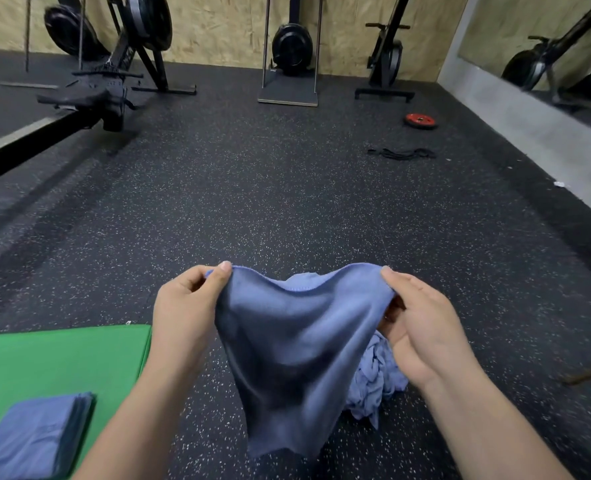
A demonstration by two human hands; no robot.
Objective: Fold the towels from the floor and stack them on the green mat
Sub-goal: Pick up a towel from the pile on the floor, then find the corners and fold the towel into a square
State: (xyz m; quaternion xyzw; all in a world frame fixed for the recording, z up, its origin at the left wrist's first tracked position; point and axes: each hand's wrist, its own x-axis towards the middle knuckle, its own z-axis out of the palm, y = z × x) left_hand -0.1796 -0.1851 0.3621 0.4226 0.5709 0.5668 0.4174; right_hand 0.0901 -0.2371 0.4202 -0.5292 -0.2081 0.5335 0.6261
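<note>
Mostly, held towel (294,348) hides the crumpled pile (377,386) behind.

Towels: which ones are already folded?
The flat stack on the green mat, lower left; the held towel hangs open, the floor pile is crumpled.

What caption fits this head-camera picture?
Left hand and right hand hold up a blue towel over the crumpled pile; folded towels lie on the green mat.

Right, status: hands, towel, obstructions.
Hands: left hand and right hand pinch blue towel at top corners, unfolded. On green mat, folded stack. Behind it, loose towels. Nothing in the way.
</note>
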